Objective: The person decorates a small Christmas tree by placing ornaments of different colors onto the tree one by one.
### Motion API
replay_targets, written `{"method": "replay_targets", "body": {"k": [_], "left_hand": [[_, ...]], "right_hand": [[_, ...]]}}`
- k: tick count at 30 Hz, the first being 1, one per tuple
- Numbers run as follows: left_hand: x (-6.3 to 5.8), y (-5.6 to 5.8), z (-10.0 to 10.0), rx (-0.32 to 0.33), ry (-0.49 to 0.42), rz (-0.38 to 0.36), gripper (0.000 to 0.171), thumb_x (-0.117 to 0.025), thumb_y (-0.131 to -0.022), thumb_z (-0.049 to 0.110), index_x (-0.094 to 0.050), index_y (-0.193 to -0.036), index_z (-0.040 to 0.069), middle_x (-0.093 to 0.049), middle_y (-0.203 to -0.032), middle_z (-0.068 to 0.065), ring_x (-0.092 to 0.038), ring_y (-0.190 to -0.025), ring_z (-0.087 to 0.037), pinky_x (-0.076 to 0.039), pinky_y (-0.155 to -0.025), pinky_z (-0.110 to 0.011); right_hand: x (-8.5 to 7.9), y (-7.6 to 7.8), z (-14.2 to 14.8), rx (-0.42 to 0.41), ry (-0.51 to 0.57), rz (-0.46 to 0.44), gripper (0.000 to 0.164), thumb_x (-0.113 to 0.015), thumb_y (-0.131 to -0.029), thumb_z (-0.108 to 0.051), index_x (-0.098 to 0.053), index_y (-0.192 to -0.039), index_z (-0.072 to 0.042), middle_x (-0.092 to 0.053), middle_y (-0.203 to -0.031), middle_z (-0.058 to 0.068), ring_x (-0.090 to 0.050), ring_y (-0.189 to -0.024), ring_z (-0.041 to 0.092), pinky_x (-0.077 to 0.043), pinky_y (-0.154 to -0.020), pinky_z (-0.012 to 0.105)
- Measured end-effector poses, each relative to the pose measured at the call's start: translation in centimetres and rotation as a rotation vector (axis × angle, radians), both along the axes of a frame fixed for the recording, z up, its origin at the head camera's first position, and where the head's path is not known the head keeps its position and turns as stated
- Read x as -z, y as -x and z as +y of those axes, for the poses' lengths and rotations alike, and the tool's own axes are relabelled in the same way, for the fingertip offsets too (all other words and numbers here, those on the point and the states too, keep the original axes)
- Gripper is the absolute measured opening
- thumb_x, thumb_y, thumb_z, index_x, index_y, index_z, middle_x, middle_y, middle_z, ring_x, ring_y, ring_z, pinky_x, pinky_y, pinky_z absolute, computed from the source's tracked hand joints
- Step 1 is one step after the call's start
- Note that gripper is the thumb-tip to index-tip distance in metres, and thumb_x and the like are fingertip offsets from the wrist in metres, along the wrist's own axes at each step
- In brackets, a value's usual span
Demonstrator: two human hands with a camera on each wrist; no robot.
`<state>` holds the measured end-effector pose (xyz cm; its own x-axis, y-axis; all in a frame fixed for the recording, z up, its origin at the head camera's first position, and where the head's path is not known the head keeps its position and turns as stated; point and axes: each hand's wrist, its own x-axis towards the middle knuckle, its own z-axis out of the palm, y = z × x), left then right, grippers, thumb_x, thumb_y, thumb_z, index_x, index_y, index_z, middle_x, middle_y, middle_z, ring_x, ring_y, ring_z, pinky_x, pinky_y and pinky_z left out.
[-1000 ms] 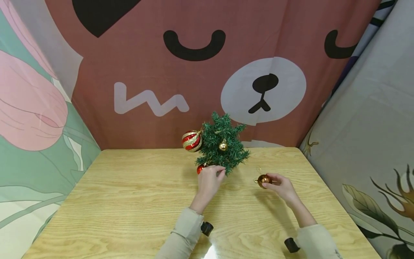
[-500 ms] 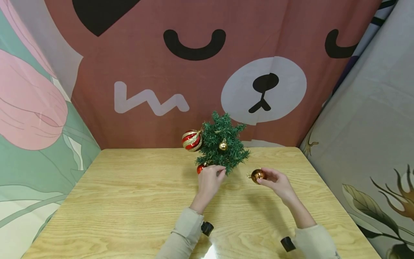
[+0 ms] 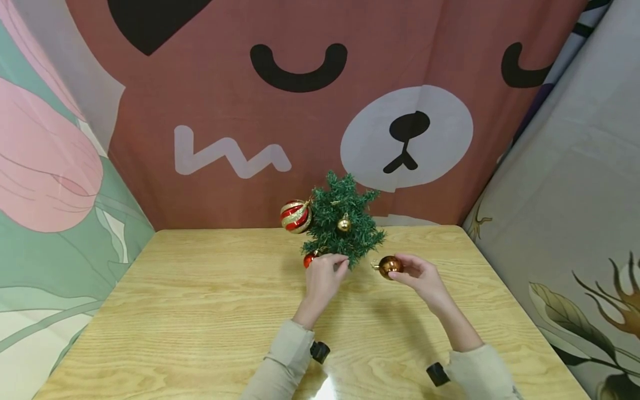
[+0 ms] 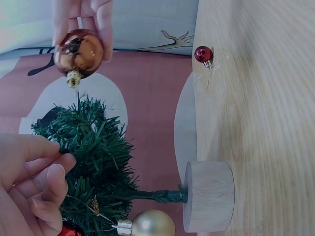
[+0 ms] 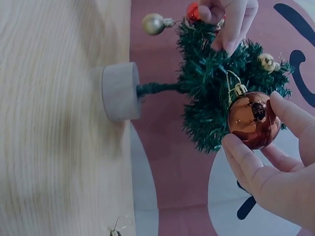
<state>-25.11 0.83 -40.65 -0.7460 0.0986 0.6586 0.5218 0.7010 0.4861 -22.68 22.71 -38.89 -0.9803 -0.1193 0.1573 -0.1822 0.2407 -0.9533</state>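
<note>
My left hand pinches a front branch of a small artificial Christmas tree; its fingertips sink into the green needles in the left wrist view. To the right of the tree, my right hand holds a shiny copper-brown bauble between thumb and fingers, raised above the table. The bauble's gold cap and thread loop point at the tree in the right wrist view. The tree's round pale wooden base stands on the table. Just beyond my left hand hangs a red bauble, partly covered.
Also on the tree are a striped red-and-gold bauble at left and a small gold bauble in front. A matte gold bauble hangs low. A small dark red bauble lies on the wooden table. Printed curtains enclose the table.
My right hand has carried the copper-brown bauble leftward and slightly away from me, closer to the tree. My left hand keeps its place at the branch.
</note>
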Motion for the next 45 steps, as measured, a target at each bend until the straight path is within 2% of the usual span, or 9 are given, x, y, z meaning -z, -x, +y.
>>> {"method": "replay_targets", "body": {"k": [15, 26, 29, 33, 34, 36, 38, 40, 45], "left_hand": [[-0.4, -0.1, 0.0, 0.014, -0.023, -0.020, 0.010, -0.065, -0.081, 0.014, -0.073, -0.085, 0.008, -0.067, -0.076, -0.003, -0.055, -0.052, -0.006, -0.030, -0.036, -0.012], [-0.5, 0.0, -0.1, 0.033, -0.092, -0.039, 0.012, -0.062, -0.083, 0.013, -0.072, -0.084, 0.007, -0.065, -0.070, -0.001, -0.051, -0.049, -0.005, -0.031, -0.037, -0.014], [-0.6, 0.0, -0.1, 0.032, -0.105, -0.039, 0.024, -0.058, -0.087, 0.017, -0.069, -0.068, 0.009, -0.060, -0.062, 0.001, -0.047, -0.047, -0.006, -0.032, -0.039, -0.015], [-0.8, -0.1, -0.1, 0.034, -0.118, -0.058, 0.047, -0.045, -0.094, 0.025, -0.049, -0.049, 0.012, -0.047, -0.051, 0.003, -0.041, -0.044, -0.008, -0.030, -0.039, -0.019], [-0.9, -0.1, -0.1, 0.035, -0.121, -0.063, 0.048, -0.044, -0.095, 0.026, -0.050, -0.050, 0.012, -0.046, -0.051, 0.003, -0.041, -0.044, -0.008, -0.031, -0.039, -0.019], [-0.9, -0.2, -0.1, 0.038, -0.123, -0.073, 0.043, -0.046, -0.094, 0.027, -0.061, -0.058, 0.009, -0.053, -0.056, 0.001, -0.047, -0.048, -0.010, -0.036, -0.042, -0.020], [-1.0, -0.2, -0.1, 0.046, -0.124, -0.081, 0.033, -0.051, -0.092, 0.025, -0.070, -0.072, 0.006, -0.061, -0.065, -0.003, -0.053, -0.053, -0.011, -0.040, -0.045, -0.020], [-1.0, -0.2, -0.1, 0.053, -0.125, -0.085, 0.024, -0.056, -0.089, 0.022, -0.072, -0.085, 0.005, -0.065, -0.073, -0.004, -0.055, -0.056, -0.010, -0.042, -0.046, -0.019], [-0.9, -0.3, -0.1, 0.051, -0.124, -0.109, 0.017, -0.059, -0.086, 0.018, -0.071, -0.088, 0.006, -0.065, -0.076, -0.004, -0.045, -0.045, -0.003, -0.034, -0.038, -0.017]], "right_hand": [[-1.8, -0.5, -2.1, -0.051, 0.064, 0.042, 0.047, -0.066, -0.079, -0.004, -0.048, -0.120, 0.010, -0.055, -0.111, 0.020, -0.054, -0.095, 0.005, -0.046, -0.077, 0.020], [-1.9, 0.1, -3.3, -0.060, 0.075, 0.044, 0.047, -0.066, -0.080, -0.006, -0.047, -0.121, 0.009, -0.052, -0.115, 0.023, -0.053, -0.098, 0.011, -0.046, -0.078, 0.022], [-2.0, 0.4, -3.8, -0.060, 0.078, 0.052, 0.047, -0.065, -0.081, -0.005, -0.048, -0.122, 0.008, -0.051, -0.116, 0.023, -0.052, -0.101, 0.017, -0.046, -0.078, 0.022], [-1.9, 0.7, -4.4, -0.059, 0.084, 0.045, 0.046, -0.065, -0.081, -0.003, -0.047, -0.122, 0.008, -0.051, -0.115, 0.023, -0.051, -0.103, 0.024, -0.046, -0.077, 0.021], [-1.9, 0.8, -4.5, -0.058, 0.085, 0.037, 0.047, -0.065, -0.081, -0.004, -0.047, -0.122, 0.008, -0.051, -0.115, 0.023, -0.051, -0.104, 0.026, -0.046, -0.077, 0.022], [-1.8, 1.0, -4.6, -0.052, 0.085, 0.024, 0.047, -0.065, -0.081, -0.004, -0.047, -0.123, 0.007, -0.051, -0.114, 0.023, -0.050, -0.104, 0.027, -0.046, -0.077, 0.022], [-1.7, 1.1, -4.7, -0.048, 0.085, 0.016, 0.048, -0.065, -0.081, -0.004, -0.046, -0.123, 0.007, -0.051, -0.114, 0.022, -0.049, -0.105, 0.029, -0.046, -0.077, 0.022], [-1.6, 1.1, -4.7, -0.044, 0.083, 0.016, 0.048, -0.065, -0.081, -0.005, -0.046, -0.123, 0.007, -0.051, -0.113, 0.022, -0.049, -0.106, 0.030, -0.046, -0.077, 0.022], [-1.5, 1.3, -4.8, -0.026, 0.084, 0.022, 0.047, -0.065, -0.080, -0.004, -0.047, -0.123, 0.007, -0.051, -0.112, 0.022, -0.051, -0.103, 0.027, -0.046, -0.076, 0.021]]}}
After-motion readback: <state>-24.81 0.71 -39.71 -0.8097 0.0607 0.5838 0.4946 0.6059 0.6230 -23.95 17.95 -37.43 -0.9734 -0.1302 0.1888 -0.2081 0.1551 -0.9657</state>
